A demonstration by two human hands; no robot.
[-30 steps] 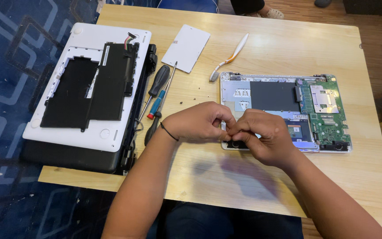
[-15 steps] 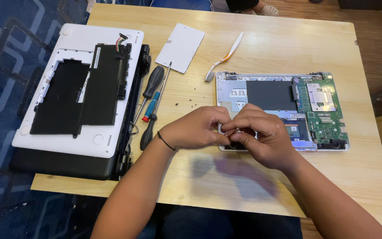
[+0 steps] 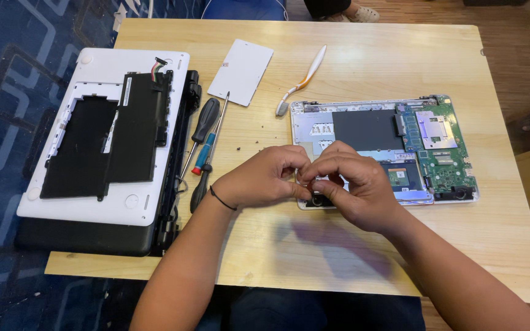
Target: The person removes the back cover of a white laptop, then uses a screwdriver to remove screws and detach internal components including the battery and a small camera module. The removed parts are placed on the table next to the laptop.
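1. Left hand (image 3: 259, 179) and right hand (image 3: 354, 187): fingertips pinched together, touching; anything held is hidden.
2. Opened laptop base (image 3: 387, 132): beneath the hands, right of table centre.
3. Screwdrivers (image 3: 205, 147): left.
4. Toothbrush (image 3: 302, 79): far side.

No packages, signs or lit screens show anywhere on the wooden table (image 3: 363, 55). The only label I can make out is 1 narrow white strip (image 3: 124, 91) stuck along the left edge of the black battery pack (image 3: 139, 125), which lies in the white laptop bottom cover (image 3: 130, 61) at the table's left side; the strip runs lengthwise and its print is too small to tell. On the open laptop chassis (image 3: 363, 125) to the right, 1 pale, silvery square patch (image 3: 436, 130) sits on the green circuit board (image 3: 449, 162); whether it is a sticker or a metal shield I cannot tell.
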